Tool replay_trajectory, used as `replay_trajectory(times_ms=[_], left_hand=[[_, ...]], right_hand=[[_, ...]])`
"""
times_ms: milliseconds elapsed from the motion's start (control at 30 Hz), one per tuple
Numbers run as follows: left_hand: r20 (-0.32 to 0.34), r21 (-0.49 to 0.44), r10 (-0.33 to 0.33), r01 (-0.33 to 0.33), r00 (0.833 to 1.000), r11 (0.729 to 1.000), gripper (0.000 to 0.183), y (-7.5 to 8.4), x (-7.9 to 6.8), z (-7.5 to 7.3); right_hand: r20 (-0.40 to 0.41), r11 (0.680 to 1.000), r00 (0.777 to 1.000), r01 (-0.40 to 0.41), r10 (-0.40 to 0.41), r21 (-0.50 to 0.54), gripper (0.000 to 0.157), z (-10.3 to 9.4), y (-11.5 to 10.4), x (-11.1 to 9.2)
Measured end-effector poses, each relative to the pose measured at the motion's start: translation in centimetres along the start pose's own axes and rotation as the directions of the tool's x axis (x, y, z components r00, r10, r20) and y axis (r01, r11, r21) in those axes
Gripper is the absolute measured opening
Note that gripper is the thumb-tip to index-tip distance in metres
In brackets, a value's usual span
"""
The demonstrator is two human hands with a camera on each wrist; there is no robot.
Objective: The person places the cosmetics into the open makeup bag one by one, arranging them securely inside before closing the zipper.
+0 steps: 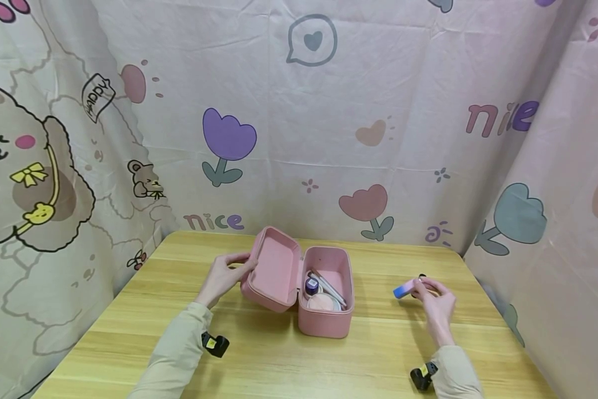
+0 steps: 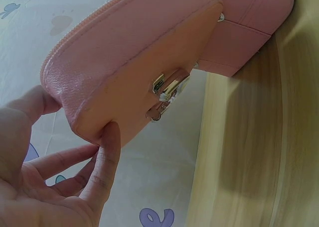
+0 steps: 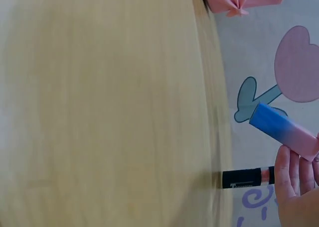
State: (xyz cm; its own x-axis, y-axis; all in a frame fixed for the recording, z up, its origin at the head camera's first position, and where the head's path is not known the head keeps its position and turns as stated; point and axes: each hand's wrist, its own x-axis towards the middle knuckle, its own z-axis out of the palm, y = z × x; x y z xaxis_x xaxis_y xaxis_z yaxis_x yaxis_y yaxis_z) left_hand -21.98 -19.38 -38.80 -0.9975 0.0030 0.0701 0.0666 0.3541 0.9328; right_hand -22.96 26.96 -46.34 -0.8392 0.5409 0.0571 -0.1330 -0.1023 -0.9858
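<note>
A pink cosmetic case (image 1: 325,326) stands on the table, its lid (image 1: 277,265) swung out to the left. My left hand (image 1: 227,275) pinches the lid's outer edge between thumb and fingers; a gold handle (image 2: 174,85) shows on the lid's top in the left wrist view. Inside the case lie makeup brushes (image 1: 332,289), a small dark-capped bottle (image 1: 311,286) and a round powder compact (image 1: 323,302). To the case's right, my right hand (image 1: 437,305) holds a square blue-to-pink tube (image 3: 284,130) by its pink end, above the table.
A black tube (image 3: 244,178) with a pink band stands on the table just beyond my right hand. The wooden table (image 1: 259,366) ends at a printed curtain (image 1: 299,111), which also hangs along both sides. A pink bow (image 3: 234,2) sits on the case's side.
</note>
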Motion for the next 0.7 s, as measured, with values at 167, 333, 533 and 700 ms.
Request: replay_trajectory(times_ms=[167,333,533,700], left_hand=[[0.001,-0.004,0.002,-0.002,1.0,1.0,0.054,0.0,0.0,0.0],[0.002,-0.006,0.001,-0.001,1.0,1.0,0.054,0.2,-0.1,0.0],[0.006,-0.01,0.001,-0.001,1.0,1.0,0.054,0.1,0.0,0.0],[0.009,-0.006,0.004,-0.004,1.0,1.0,0.054,0.1,-0.1,0.0]], right_hand=[[0.026,0.999,1.0,0.001,-0.002,0.041,0.009,0.5,-0.3,-0.1],[0.053,0.997,0.999,-0.011,0.007,0.077,0.009,1.2,-0.7,-0.3],[0.085,0.992,0.996,-0.005,-0.006,0.129,0.01,2.2,-1.1,-0.4],[0.128,0.984,0.992,-0.018,-0.005,0.179,0.019,3.0,-1.6,-0.5]])
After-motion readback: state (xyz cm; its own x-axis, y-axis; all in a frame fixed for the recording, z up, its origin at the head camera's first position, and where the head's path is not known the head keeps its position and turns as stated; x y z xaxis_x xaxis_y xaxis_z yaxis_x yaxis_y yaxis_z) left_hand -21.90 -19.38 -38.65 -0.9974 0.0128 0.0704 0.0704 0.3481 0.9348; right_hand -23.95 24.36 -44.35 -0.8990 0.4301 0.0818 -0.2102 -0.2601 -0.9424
